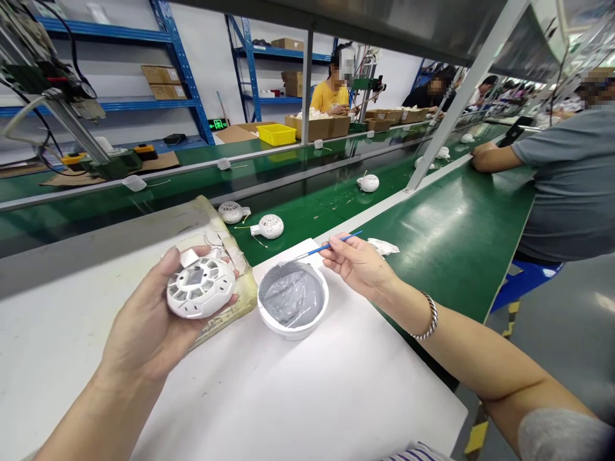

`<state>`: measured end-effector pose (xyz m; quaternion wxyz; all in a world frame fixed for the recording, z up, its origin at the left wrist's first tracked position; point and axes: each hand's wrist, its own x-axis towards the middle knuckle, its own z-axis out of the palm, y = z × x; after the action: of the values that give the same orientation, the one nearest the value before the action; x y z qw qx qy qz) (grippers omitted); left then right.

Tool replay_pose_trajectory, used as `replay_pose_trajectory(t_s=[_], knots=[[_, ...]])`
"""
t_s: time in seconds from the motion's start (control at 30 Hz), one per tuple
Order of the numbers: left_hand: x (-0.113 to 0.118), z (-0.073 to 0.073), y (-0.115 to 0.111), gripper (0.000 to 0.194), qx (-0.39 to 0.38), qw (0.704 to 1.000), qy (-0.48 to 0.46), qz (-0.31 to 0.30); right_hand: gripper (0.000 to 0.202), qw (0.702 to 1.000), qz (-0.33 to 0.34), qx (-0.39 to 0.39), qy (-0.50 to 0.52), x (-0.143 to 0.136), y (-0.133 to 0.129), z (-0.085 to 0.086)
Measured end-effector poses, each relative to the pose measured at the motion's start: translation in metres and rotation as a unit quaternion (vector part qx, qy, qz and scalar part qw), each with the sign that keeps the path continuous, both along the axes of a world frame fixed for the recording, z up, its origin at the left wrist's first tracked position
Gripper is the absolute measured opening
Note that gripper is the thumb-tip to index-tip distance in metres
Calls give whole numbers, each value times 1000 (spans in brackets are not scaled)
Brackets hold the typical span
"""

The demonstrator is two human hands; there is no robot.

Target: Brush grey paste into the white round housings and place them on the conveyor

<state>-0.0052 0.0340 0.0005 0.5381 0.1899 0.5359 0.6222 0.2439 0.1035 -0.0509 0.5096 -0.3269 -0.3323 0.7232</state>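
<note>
In my left hand (144, 320) lies a round white plastic housing (199, 294) with slotted vents on its upper face and thin wires at its back. My fingers curl round its side and underneath. My right hand (355, 266) pinches a thin paintbrush (331, 246) with a blue handle. The brush's tip end reaches left, over the far rim of a white tub (293, 333). Thick grey paste (293, 298) fills much of the tub; whether the bristles touch it I cannot tell. The tub stands on white paper between my hands.
More white housings (268, 226) with wires lie on the green conveyor belt (317, 211) ahead. A worn, yellow-edged pad (230, 256) lies left of the tub. A slanted metal post (461, 96) rises ahead right. A co-worker in grey (571, 173) sits at the right; a yellow bin (277, 134) stands beyond.
</note>
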Motion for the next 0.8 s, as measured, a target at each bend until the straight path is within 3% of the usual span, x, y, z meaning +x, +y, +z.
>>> replay_pose_trajectory(t_s=[0.17, 0.37, 0.6, 0.8], knots=[[4, -5, -3, 22, 12, 999, 9, -40, 25, 999, 24, 26, 31, -14, 0, 20], [9, -9, -8, 22, 34, 996, 10, -82, 29, 986, 43, 162, 17, -40, -6, 42], [12, -2, -13, 24, 47, 996, -2, -72, 15, 948, 22, 317, -24, -47, -23, 38], [16, 1, -18, 39, 45, 994, -11, -94, 11, 924, 9, 379, -50, -42, -29, 36]])
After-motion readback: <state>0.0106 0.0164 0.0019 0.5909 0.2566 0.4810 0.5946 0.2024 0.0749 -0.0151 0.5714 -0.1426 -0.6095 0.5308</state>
